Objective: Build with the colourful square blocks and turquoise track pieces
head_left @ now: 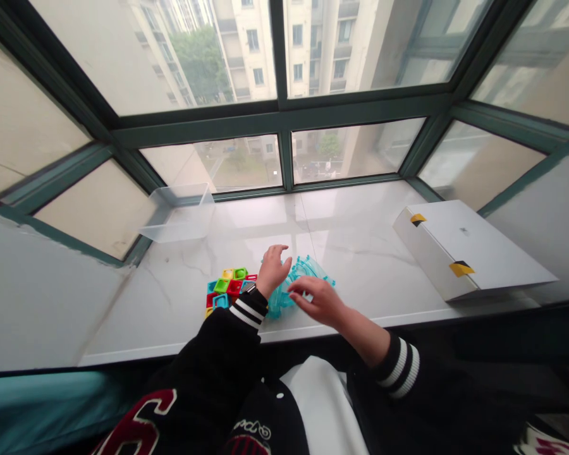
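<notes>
A pile of clear blue curved track pieces [303, 273] lies on the white marble window sill [351, 240]. My left hand [272, 270] hovers over the pile's left side with fingers spread and curled, holding nothing that I can see. My right hand [317, 299] reaches in from the right, fingers stretched toward the blue pieces and touching their near edge. Left of my left wrist sits a flat cluster of coloured square tiles [228, 289] in red, green, yellow and blue.
A clear plastic bin [179, 215] stands at the back left of the sill by the window. A white cardboard box [469, 249] with yellow tape lies at the right. Green window frames [284, 120] surround the sill.
</notes>
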